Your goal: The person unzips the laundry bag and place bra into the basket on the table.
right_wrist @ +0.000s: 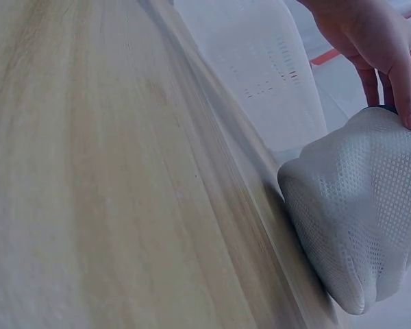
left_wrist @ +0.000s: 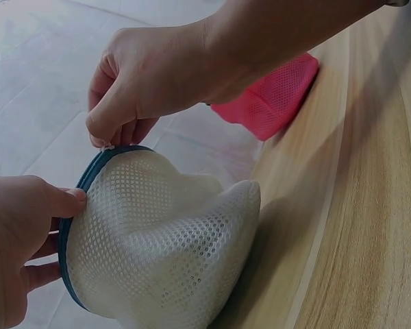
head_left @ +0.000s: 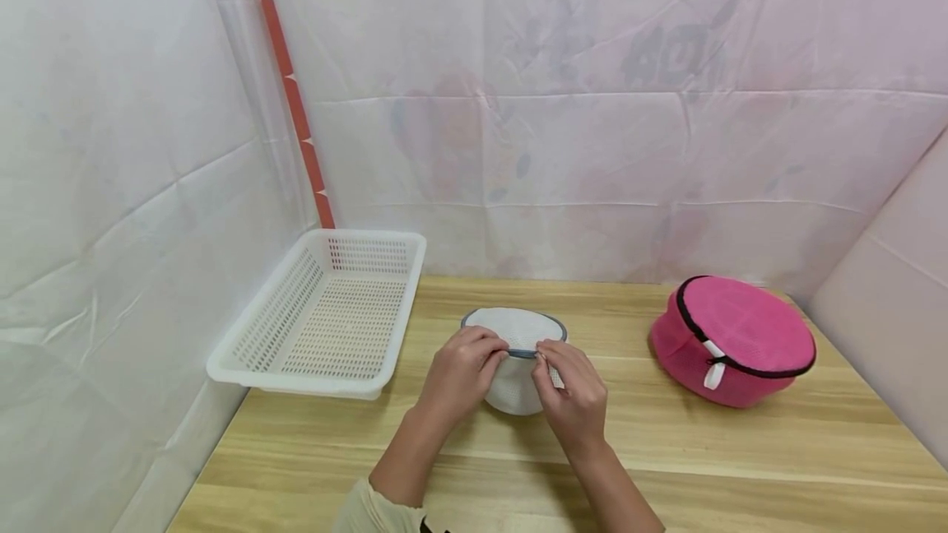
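Note:
A white mesh laundry bag (head_left: 513,389) with a blue-grey zipper rim stands on the wooden table in front of me. My left hand (head_left: 461,368) pinches the zipper edge on the near left side, thumb over the rim. At the near right of that rim, my right hand (head_left: 573,391) pinches the small zipper pull between thumb and fingertips. In the left wrist view the mesh bag (left_wrist: 164,240) sags below the dark rim, its side creased. The right wrist view shows its mesh body (right_wrist: 356,205) resting at the table, with the left hand (right_wrist: 390,58) on the rim.
To the left lies a white plastic basket (head_left: 403,311) with slotted walls. A round pink mesh bag (head_left: 748,327) with a black zipper and white tab sits at the right. Pale sheeting (head_left: 578,146) hangs behind and beside the wooden table (head_left: 711,467).

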`<state>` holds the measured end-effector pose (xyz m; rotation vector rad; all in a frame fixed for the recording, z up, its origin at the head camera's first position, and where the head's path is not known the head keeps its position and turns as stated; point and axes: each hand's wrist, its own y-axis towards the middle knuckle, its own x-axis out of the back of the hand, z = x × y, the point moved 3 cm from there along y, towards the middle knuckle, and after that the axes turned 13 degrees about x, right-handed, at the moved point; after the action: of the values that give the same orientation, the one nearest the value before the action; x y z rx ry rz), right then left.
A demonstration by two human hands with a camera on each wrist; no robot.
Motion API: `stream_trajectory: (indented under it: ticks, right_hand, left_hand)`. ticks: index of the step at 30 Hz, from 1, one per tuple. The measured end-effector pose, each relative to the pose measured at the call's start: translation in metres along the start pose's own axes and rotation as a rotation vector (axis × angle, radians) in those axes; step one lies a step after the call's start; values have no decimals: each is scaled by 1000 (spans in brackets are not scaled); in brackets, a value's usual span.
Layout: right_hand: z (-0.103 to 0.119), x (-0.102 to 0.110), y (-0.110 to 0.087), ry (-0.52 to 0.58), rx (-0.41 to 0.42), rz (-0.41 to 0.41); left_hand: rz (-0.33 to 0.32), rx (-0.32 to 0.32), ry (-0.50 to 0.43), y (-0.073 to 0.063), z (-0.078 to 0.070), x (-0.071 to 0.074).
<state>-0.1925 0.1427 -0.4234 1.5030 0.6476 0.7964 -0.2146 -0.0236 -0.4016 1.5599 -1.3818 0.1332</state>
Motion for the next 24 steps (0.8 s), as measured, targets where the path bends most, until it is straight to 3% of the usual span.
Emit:
stream_trajectory:
  ticks: [24]
  right_hand:
    - [10, -5, 4, 28, 55, -27]
  left_hand:
    - [-93, -160, 1, -4, -19, -4]
